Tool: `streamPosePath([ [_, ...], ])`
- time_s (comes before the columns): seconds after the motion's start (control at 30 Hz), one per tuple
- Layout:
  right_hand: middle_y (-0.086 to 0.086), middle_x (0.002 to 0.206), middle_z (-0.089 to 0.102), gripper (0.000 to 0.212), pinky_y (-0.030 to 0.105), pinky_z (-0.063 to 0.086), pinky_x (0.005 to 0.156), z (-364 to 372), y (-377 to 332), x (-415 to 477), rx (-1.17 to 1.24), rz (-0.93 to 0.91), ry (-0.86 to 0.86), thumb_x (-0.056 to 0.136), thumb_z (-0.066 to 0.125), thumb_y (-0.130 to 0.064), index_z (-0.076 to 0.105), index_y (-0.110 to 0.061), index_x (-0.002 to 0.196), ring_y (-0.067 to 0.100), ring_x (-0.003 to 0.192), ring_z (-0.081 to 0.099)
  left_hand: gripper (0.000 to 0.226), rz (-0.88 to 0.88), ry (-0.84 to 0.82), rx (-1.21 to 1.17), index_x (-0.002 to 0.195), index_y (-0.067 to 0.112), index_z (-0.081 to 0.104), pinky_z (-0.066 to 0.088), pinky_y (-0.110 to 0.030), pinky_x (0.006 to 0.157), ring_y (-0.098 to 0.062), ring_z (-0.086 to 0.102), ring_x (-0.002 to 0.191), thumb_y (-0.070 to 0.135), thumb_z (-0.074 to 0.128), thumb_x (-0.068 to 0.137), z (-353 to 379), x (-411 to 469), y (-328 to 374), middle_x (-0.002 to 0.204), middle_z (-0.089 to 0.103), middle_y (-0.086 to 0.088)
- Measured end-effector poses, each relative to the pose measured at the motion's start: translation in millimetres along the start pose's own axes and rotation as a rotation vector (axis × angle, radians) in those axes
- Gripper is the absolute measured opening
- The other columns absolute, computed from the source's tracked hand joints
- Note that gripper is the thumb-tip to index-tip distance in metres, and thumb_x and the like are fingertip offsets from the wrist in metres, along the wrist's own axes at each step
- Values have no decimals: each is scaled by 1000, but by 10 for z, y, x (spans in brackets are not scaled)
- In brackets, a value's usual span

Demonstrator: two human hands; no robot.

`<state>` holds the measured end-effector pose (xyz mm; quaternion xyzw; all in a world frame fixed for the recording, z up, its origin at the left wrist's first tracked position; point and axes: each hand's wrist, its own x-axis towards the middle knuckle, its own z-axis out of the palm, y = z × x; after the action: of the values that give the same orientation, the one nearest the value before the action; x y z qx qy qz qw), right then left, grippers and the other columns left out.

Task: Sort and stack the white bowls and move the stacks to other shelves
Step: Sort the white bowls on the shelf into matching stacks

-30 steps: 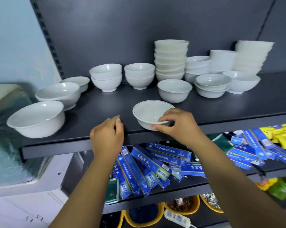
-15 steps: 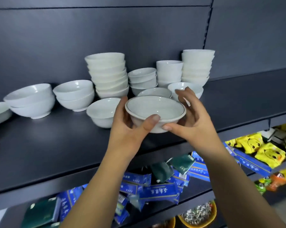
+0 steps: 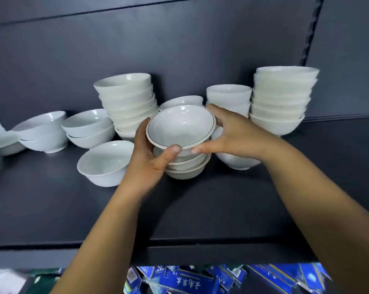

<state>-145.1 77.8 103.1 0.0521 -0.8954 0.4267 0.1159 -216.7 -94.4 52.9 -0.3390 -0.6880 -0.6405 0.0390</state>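
Both hands hold a white bowl with a thin dark rim line [image 3: 180,126], tilted toward me. My left hand [image 3: 149,158] grips its left and near edge; my right hand [image 3: 234,134] grips its right edge. The bowl sits on top of a short stack of two similar bowls [image 3: 186,167] on the dark shelf [image 3: 221,198]. A single white bowl [image 3: 104,162] stands just left of the stack. Behind are a tall stack [image 3: 128,102], a tall right stack [image 3: 282,98] and a shorter stack [image 3: 229,96].
Two pairs of nested bowls [image 3: 88,128] [image 3: 42,132] stand at the left, and another bowl [image 3: 236,161] lies under my right wrist. Blue boxes [image 3: 190,280] fill the shelf below. The shelf's back panel rises right behind the stacks.
The rim-lined bowl was picked up from the shelf's front edge with both hands, carried back, and now rests on the short stack. The view has moved closer to the shelf.
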Motion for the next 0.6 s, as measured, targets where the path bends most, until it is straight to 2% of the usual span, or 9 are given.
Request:
streamPosePath([
  [0.07, -20, 117, 58, 68, 20, 42, 96, -4, 74, 143, -26, -15, -58, 63, 79, -33, 46, -33, 123, -1, 111, 52, 98, -36, -5, 31, 136, 11, 32, 37, -45, 107, -19, 46, 127, 57, 73, 59, -16, 22, -69, 136, 48, -6],
  [0.13, -19, 120, 58, 72, 29, 42, 100, 8, 143, 223, -68, -20, -96, 61, 78, -38, 45, -35, 125, 3, 113, 52, 102, -83, -19, 54, 136, 10, 33, 38, -44, 107, -17, 48, 125, 63, 71, 58, -11, 23, -122, 134, 51, -6],
  [0.3, -13, 125, 56, 85, 32, 42, 99, 43, 273, 241, -204, 11, -123, 55, 70, -56, 39, -33, 130, 10, 114, 51, 81, -114, -17, 103, 132, 11, 40, 44, -24, 98, -8, 54, 117, 48, 64, 64, 18, -2, -243, 127, 58, -1],
  [0.37, -12, 127, 54, 87, 33, 42, 98, 91, 321, 230, -206, 36, -132, 55, 67, -60, 38, -30, 132, 12, 115, 50, 65, -115, 2, 117, 125, 21, 44, 43, -10, 88, 5, 55, 109, 40, 67, 68, 35, -10, -242, 120, 59, 8],
  [0.43, -10, 127, 54, 85, 34, 43, 97, 124, 354, 217, -230, 52, -137, 58, 65, -60, 38, -28, 132, 13, 114, 50, 49, -116, 17, 138, 114, 33, 44, 41, -3, 81, 15, 54, 100, 33, 67, 70, 41, -26, -228, 112, 57, 18],
  [0.47, -9, 128, 54, 86, 35, 43, 96, 133, 369, 214, -234, 54, -139, 58, 65, -60, 36, -27, 132, 14, 114, 51, 50, -123, 15, 143, 114, 33, 44, 41, -4, 82, 14, 54, 102, 35, 68, 69, 39, -36, -223, 113, 58, 18],
  [0.6, -7, 128, 53, 92, 39, 42, 96, 143, 389, 169, -283, 47, -122, 53, 64, -64, 33, -26, 131, 20, 115, 49, 71, -136, -14, 139, 129, 15, 45, 44, -23, 98, -7, 54, 116, 45, 64, 68, 33, -57, -210, 125, 59, 3],
])
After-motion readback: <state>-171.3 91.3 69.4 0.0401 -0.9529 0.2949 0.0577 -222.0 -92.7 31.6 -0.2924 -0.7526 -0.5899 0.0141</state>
